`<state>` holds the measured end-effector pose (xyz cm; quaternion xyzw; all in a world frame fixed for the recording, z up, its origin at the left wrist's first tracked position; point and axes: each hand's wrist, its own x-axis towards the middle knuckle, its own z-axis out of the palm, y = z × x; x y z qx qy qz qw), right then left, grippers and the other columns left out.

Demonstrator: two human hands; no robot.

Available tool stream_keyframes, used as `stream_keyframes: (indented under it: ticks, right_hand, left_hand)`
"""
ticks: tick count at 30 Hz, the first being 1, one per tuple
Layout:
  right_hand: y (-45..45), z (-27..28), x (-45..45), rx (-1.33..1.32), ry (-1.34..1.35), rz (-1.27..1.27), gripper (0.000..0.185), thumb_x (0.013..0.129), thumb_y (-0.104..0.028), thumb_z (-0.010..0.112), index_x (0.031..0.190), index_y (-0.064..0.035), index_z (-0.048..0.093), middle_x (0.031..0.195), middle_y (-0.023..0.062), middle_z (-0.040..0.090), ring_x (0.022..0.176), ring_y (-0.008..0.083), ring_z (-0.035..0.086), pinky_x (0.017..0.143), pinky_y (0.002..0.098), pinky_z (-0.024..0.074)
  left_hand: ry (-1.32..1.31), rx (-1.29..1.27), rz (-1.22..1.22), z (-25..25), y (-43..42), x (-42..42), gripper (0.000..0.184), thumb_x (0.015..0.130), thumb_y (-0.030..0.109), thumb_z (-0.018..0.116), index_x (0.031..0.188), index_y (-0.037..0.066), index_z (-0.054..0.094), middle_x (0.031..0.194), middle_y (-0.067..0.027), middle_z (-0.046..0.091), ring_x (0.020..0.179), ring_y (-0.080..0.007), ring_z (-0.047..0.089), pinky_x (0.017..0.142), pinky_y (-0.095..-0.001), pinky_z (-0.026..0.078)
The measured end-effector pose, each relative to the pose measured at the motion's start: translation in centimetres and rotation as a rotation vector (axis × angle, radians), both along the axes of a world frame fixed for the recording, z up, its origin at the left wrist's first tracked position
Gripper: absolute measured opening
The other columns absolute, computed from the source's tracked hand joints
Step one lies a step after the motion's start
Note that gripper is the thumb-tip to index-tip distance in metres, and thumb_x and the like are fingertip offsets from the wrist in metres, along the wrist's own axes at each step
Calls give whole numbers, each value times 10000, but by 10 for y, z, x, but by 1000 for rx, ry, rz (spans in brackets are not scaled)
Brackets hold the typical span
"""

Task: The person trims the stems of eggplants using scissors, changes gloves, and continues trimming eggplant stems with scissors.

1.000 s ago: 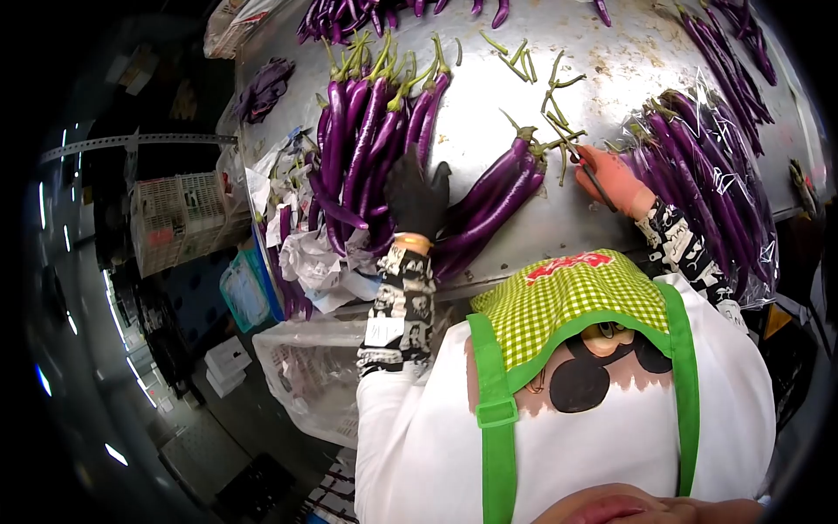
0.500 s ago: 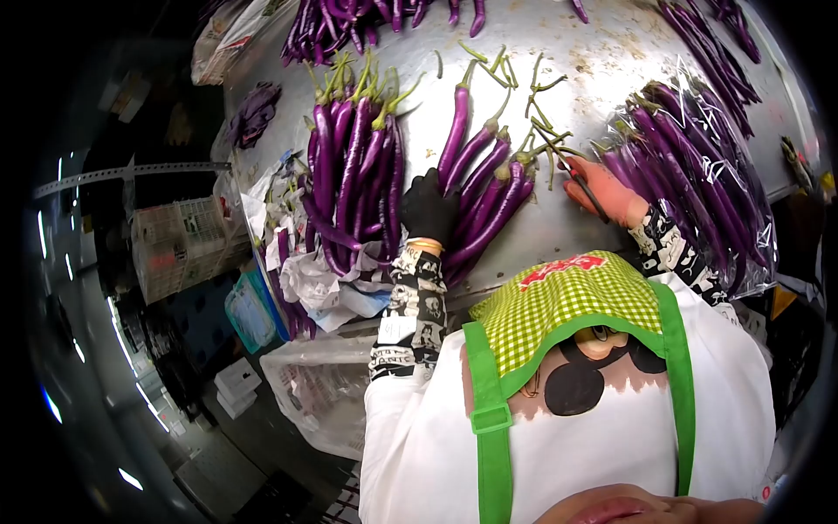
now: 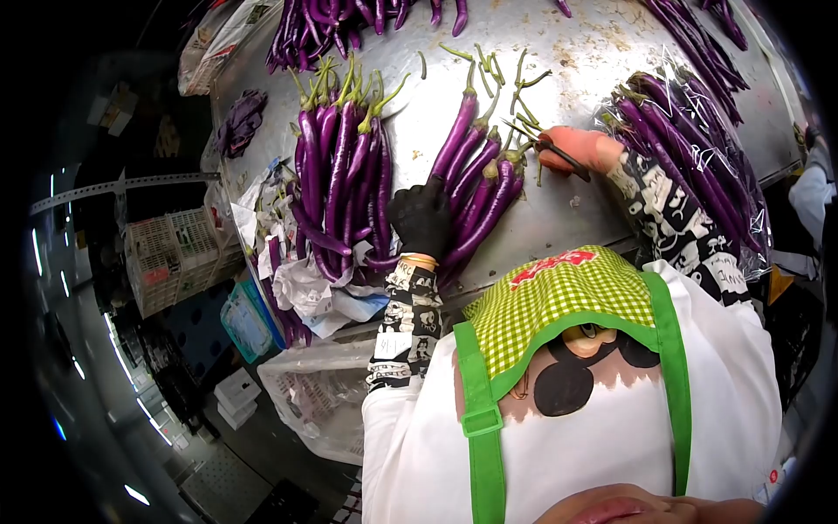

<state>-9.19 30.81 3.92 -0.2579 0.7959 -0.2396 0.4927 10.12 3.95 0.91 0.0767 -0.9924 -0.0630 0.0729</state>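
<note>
My left hand point(image 3: 422, 217), in a black glove, presses against the lower left side of a small fanned row of long purple eggplants point(image 3: 476, 199); its fingers close on the nearest one and are partly hidden. In an orange glove, my right hand point(image 3: 587, 148) is shut on dark-handled scissors point(image 3: 566, 159). Their tips reach among the green stems at the right end of that row; whether they touch one I cannot tell. Left of my left hand lies a thicker bunch of eggplants point(image 3: 336, 175). Cut stem pieces point(image 3: 521, 83) are scattered beyond the row.
Eggplants in clear plastic point(image 3: 690, 166) lie at right on the metal table point(image 3: 559, 231). More eggplants point(image 3: 319, 31) sit at the far edge. Crumpled paper point(image 3: 305, 288) and a purple cloth point(image 3: 242, 122) are at left. Crates point(image 3: 179, 258) stand beyond. Another person's sleeve point(image 3: 812, 196) shows far right.
My right hand has moved up and left with the scissors, bringing their tips to the stems at the row's right end. My left hand stays at the eggplants; the view has shifted slightly.
</note>
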Motion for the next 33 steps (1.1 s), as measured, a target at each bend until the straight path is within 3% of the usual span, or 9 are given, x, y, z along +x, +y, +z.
stream_keyframes:
  ticks: [10, 13, 17, 20, 23, 26, 27, 29, 33]
  right_hand:
    - [-31, 3, -26, 57, 26, 88, 350, 855, -310, 555, 809, 9, 692, 719, 143, 686, 655, 270, 658, 636, 389, 518]
    - [-36, 2, -30, 84, 156, 225, 334, 853, -282, 548, 813, 19, 687, 730, 167, 692, 691, 318, 678, 667, 420, 531]
    - [-37, 4, -26, 68, 215, 236, 288, 865, -212, 537, 839, 37, 679, 817, 220, 694, 785, 381, 694, 736, 432, 549]
    - [-33, -2, -20, 35, 374, 351, 260, 868, -175, 537, 865, 42, 680, 880, 246, 687, 846, 401, 696, 780, 427, 556]
    - [-29, -24, -16, 22, 506, 389, 226, 848, -159, 561, 878, 27, 687, 905, 256, 682, 860, 403, 694, 805, 435, 553]
    - [-28, -13, -13, 8, 405, 94, 205, 859, -159, 574, 849, 16, 680, 890, 237, 677, 859, 390, 689, 793, 440, 549]
    - [-30, -4, -19, 99, 284, 67, 224, 873, -180, 563, 839, 16, 666, 874, 229, 683, 847, 383, 684, 769, 451, 540]
    - [-26, 11, -27, 16, 210, 165, 231, 868, -188, 548, 837, 12, 660, 833, 216, 686, 808, 381, 678, 747, 449, 536]
    - [-21, 9, -47, 7, -40, 55, 242, 869, -200, 504, 827, -4, 640, 745, 142, 669, 626, 266, 646, 603, 378, 509]
  left_hand:
    - [117, 113, 37, -8, -3, 4, 184, 797, 245, 699, 969, 185, 729, 783, -63, 689, 793, -301, 638, 765, -459, 490]
    - [26, 271, 71, -4, -5, 2, 278, 796, 247, 722, 1055, 148, 711, 856, -112, 692, 839, -321, 633, 815, -445, 487]
    - [222, 108, 251, -5, -4, -8, 428, 821, 312, 711, 1190, 98, 672, 965, -161, 642, 915, -332, 622, 856, -454, 478]
    - [-65, 261, 186, -12, -16, -15, 474, 832, 331, 704, 1244, 101, 653, 957, -156, 648, 906, -333, 623, 853, -457, 479]
    - [-183, 234, 160, -16, -22, -20, 400, 876, 335, 631, 1239, 167, 639, 975, -163, 667, 964, -368, 644, 848, -488, 495]
    - [-262, 133, 105, -6, -19, -27, 317, 901, 297, 590, 1196, 201, 652, 1016, -158, 673, 956, -367, 654, 823, -489, 511]
    - [-232, 130, 90, -9, -19, -26, 313, 901, 297, 590, 1191, 196, 653, 1019, -159, 672, 959, -365, 653, 819, -484, 513]
    - [-130, 200, 70, -19, -20, -22, 287, 896, 258, 607, 1157, 146, 653, 1034, -180, 654, 976, -375, 644, 817, -481, 516]
    - [-37, 378, 119, -26, -21, -18, 300, 872, 149, 639, 1159, 69, 603, 1054, -219, 608, 989, -430, 616, 889, -502, 490]
